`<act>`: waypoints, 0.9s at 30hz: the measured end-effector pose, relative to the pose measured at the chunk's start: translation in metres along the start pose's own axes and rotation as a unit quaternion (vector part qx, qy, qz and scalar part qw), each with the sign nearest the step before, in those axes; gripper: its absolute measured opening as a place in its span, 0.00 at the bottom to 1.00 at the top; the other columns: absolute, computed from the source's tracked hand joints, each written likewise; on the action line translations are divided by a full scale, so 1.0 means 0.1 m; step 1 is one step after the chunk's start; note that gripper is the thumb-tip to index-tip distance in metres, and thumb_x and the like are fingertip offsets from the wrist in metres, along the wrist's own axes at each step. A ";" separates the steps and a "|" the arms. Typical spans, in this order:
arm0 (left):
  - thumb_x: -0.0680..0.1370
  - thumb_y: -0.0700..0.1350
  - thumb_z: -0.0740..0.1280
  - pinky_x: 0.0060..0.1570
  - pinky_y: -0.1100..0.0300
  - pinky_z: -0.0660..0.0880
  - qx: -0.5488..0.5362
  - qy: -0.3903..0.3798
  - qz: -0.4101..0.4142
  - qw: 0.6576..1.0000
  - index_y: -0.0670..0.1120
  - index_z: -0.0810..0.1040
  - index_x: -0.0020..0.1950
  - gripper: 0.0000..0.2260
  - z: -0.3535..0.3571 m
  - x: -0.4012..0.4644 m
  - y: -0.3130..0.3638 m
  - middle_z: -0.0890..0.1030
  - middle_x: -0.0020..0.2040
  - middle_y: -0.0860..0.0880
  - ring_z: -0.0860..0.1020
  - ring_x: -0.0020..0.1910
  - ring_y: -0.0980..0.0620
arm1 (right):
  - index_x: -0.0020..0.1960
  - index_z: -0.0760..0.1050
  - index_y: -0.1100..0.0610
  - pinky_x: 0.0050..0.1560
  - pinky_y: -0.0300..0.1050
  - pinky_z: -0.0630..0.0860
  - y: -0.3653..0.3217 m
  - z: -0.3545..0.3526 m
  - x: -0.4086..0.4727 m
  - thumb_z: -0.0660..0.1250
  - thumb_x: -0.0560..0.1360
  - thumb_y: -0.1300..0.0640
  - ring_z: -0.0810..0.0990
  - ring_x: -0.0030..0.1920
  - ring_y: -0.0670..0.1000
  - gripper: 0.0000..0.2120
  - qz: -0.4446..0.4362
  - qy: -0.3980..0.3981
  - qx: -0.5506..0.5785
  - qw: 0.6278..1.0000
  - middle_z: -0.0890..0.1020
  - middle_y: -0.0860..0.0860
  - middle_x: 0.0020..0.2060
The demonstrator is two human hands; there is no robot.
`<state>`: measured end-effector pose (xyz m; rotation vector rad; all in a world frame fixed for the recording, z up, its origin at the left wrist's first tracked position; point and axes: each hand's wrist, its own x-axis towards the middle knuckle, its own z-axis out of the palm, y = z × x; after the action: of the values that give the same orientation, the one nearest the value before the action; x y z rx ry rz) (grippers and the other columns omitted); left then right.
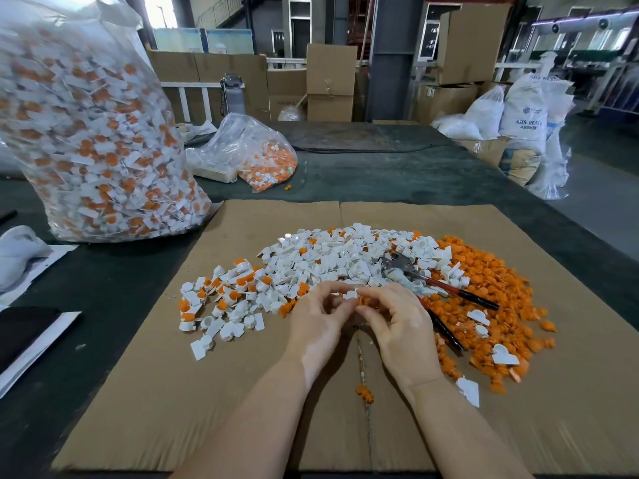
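The cardboard sheet lay under my work. A big bag of parts stood at ten o'clock, the white heap at twelve and the orange heap at three. My left hand and right hand together pinched one small white piece, at six o'clock of the white heap.

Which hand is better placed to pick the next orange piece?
Probably the right hand: the orange pile lies just beside it; the left hand, also pinching the white piece, would have to cross over.

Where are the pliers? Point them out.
In the head view the pliers lie right of centre on the cardboard, where the white pieces meet the orange pieces, just beyond the right hand.
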<state>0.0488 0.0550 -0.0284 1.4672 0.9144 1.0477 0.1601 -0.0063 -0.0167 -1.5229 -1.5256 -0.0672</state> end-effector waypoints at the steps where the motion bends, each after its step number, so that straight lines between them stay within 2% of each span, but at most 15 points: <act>1: 0.75 0.40 0.69 0.43 0.55 0.75 -0.003 0.000 -0.002 1.000 0.53 0.79 0.47 0.08 0.00 0.00 0.01 0.78 0.37 0.44 0.77 0.38 0.49 | 0.51 0.81 0.57 0.52 0.41 0.74 0.00 0.00 0.00 0.71 0.70 0.65 0.77 0.47 0.48 0.10 0.000 0.000 -0.003 1.000 0.79 0.46 0.42; 5: 0.75 0.40 0.69 0.39 0.61 0.74 0.004 0.001 -0.004 1.000 0.53 0.79 0.47 0.07 0.00 0.00 0.01 0.78 0.35 0.46 0.77 0.37 0.52 | 0.51 0.81 0.57 0.52 0.38 0.71 0.01 0.01 0.00 0.71 0.70 0.65 0.77 0.47 0.48 0.10 0.003 -0.001 -0.005 1.000 0.79 0.47 0.42; 8: 0.75 0.40 0.69 0.41 0.54 0.75 -0.007 0.006 -0.013 1.000 0.53 0.80 0.44 0.07 0.01 0.00 0.01 0.77 0.34 0.46 0.77 0.37 0.50 | 0.50 0.81 0.56 0.52 0.37 0.71 0.01 0.01 0.01 0.71 0.70 0.65 0.77 0.47 0.48 0.10 0.006 -0.004 -0.001 1.000 0.79 0.47 0.42; 10: 0.75 0.41 0.70 0.40 0.55 0.74 -0.003 0.010 -0.016 1.000 0.53 0.81 0.43 0.07 0.01 0.01 0.01 0.77 0.31 0.49 0.76 0.35 0.52 | 0.50 0.81 0.56 0.52 0.37 0.70 0.01 0.01 0.01 0.71 0.70 0.65 0.77 0.46 0.48 0.10 0.005 -0.005 0.001 1.000 0.79 0.47 0.41; 12: 0.75 0.41 0.70 0.39 0.56 0.75 0.006 0.010 -0.015 1.000 0.53 0.80 0.43 0.06 0.00 0.02 0.01 0.76 0.30 0.51 0.76 0.34 0.53 | 0.50 0.81 0.56 0.52 0.39 0.71 0.01 0.01 0.01 0.71 0.70 0.65 0.77 0.46 0.49 0.10 0.005 -0.005 0.001 1.000 0.80 0.47 0.41; 15: 0.75 0.40 0.70 0.44 0.51 0.77 0.016 0.011 -0.019 1.000 0.52 0.79 0.44 0.06 0.00 0.03 0.02 0.77 0.31 0.50 0.77 0.35 0.51 | 0.51 0.81 0.57 0.52 0.42 0.73 0.00 0.01 0.01 0.72 0.70 0.65 0.77 0.47 0.50 0.11 0.006 -0.009 -0.004 1.000 0.80 0.48 0.41; 19: 0.75 0.40 0.69 0.46 0.50 0.78 -0.001 0.015 -0.035 0.999 0.48 0.79 0.47 0.03 0.01 0.04 0.05 0.78 0.32 0.48 0.78 0.35 0.50 | 0.52 0.80 0.59 0.53 0.51 0.75 0.04 -0.02 0.03 0.73 0.70 0.61 0.78 0.48 0.52 0.11 -0.003 0.000 -0.062 0.998 0.81 0.51 0.43; 23: 0.75 0.39 0.69 0.35 0.63 0.75 -0.006 0.027 -0.052 0.998 0.46 0.78 0.48 0.03 0.02 0.05 0.08 0.79 0.32 0.47 0.77 0.29 0.57 | 0.57 0.78 0.58 0.56 0.51 0.67 0.12 -0.15 0.13 0.71 0.72 0.55 0.76 0.56 0.55 0.15 0.085 0.037 -0.165 0.982 0.80 0.53 0.52; 25: 0.75 0.39 0.69 0.34 0.64 0.73 -0.006 0.033 -0.062 0.997 0.45 0.78 0.48 0.03 0.03 0.07 0.08 0.79 0.32 0.46 0.76 0.26 0.58 | 0.64 0.73 0.56 0.61 0.53 0.63 0.18 -0.23 0.20 0.66 0.75 0.48 0.71 0.62 0.55 0.21 0.167 -0.001 -0.260 0.951 0.76 0.54 0.60; 27: 0.76 0.39 0.69 0.35 0.62 0.73 -0.012 0.042 -0.074 0.996 0.44 0.78 0.48 0.03 0.04 0.09 0.09 0.79 0.33 0.45 0.76 0.26 0.58 | 0.71 0.63 0.55 0.68 0.57 0.56 0.25 -0.31 0.27 0.59 0.76 0.41 0.65 0.67 0.57 0.28 0.252 -0.082 -0.346 0.900 0.69 0.55 0.67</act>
<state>0.0557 0.0605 -0.0188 1.3217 1.0510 1.0130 0.2032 0.0002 0.0036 -2.5152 -1.2327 -0.2008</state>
